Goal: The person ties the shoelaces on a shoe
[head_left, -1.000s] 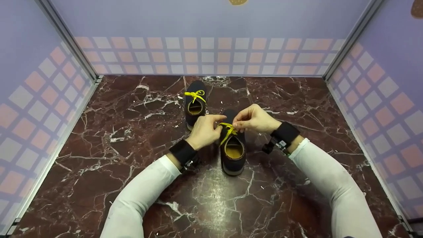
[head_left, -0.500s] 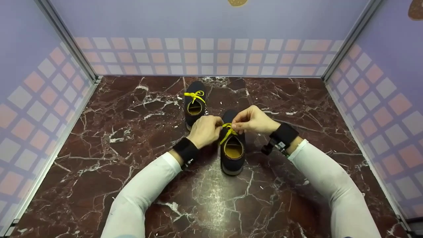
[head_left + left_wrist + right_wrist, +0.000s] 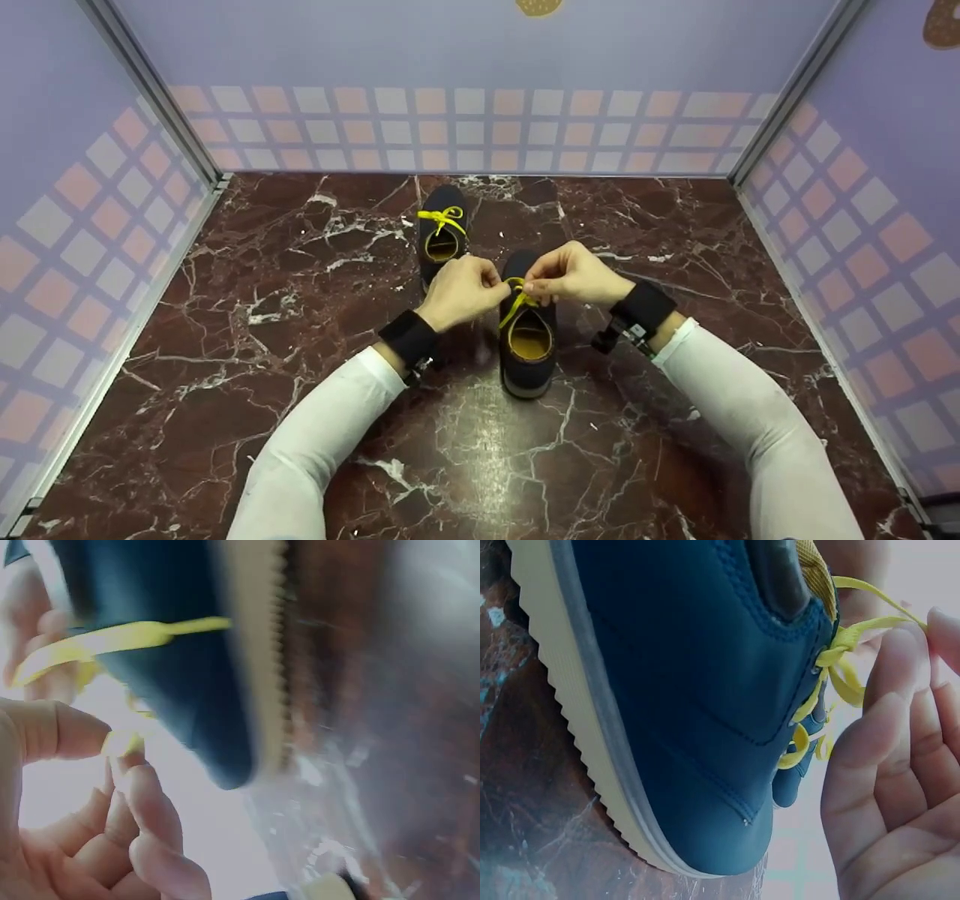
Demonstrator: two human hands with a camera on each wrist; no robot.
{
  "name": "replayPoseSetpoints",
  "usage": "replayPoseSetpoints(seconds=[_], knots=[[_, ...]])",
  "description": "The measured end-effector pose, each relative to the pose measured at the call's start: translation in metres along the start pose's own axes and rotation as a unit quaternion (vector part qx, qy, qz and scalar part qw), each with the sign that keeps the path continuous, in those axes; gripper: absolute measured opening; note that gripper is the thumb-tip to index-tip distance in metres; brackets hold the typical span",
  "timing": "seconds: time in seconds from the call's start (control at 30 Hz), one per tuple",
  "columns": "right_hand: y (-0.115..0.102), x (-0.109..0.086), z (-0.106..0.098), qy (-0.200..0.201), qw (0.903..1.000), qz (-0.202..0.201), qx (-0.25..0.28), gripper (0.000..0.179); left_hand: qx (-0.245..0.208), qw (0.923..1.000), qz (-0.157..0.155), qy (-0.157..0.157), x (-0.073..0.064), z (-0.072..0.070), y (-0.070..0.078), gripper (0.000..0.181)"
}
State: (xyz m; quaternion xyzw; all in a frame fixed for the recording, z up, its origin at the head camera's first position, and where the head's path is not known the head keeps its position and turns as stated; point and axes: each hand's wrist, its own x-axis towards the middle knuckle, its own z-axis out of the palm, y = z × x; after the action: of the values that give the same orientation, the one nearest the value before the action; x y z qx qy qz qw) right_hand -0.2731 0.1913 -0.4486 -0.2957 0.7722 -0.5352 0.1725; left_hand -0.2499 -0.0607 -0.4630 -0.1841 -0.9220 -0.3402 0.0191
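A dark blue shoe with a yellow inside stands on the floor, its toe pointing away from me. Its yellow shoelace is crossed and looped over the tongue. From the left, my left hand reaches to the lacing; in the left wrist view a bit of yellow lace shows pinched between thumb and index finger. My right hand comes in from the other side and pinches a lace strand between thumb and fingertip, drawn out from the knot in the right wrist view. Both hands are close together above the shoe.
A second dark shoe, with its yellow lace in a bow, stands farther back on the left, partly behind my left hand. The floor is dark red marble pattern. Purple panels with pink and white squares enclose three sides.
My left hand's extended index finger has curled in, and its fingertips have come right to the lace near my right hand. The right hand has hardly moved, keeping its pinch.
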Motion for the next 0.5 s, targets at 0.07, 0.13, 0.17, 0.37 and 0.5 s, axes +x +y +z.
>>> replayPoseSetpoints(seconds=[0.07,0.13,0.17,0.37,0.5], knots=[[0.000,0.000,0.001,0.004,1.0000,0.004,0.001,0.016,-0.035,0.9993,0.000,-0.015,-0.002,-0.005,0.003,0.024],[0.000,0.000,0.001,0.009,0.9999,0.009,0.003,0.016,-0.078,0.9962,0.004,-0.039,-0.004,-0.008,0.006,0.027],[0.001,0.001,0.001,0.012,0.9999,0.010,0.004,0.016,-0.105,0.9929,0.005,-0.055,-0.005,-0.009,0.008,0.029],[0.000,0.001,0.002,0.026,0.9996,0.013,0.001,0.017,-0.282,0.9486,-0.039,-0.139,-0.011,-0.008,0.013,0.032],[0.000,0.002,0.003,0.025,0.9996,0.015,0.001,0.018,-0.372,0.9090,-0.100,-0.158,-0.014,-0.004,0.017,0.023]])
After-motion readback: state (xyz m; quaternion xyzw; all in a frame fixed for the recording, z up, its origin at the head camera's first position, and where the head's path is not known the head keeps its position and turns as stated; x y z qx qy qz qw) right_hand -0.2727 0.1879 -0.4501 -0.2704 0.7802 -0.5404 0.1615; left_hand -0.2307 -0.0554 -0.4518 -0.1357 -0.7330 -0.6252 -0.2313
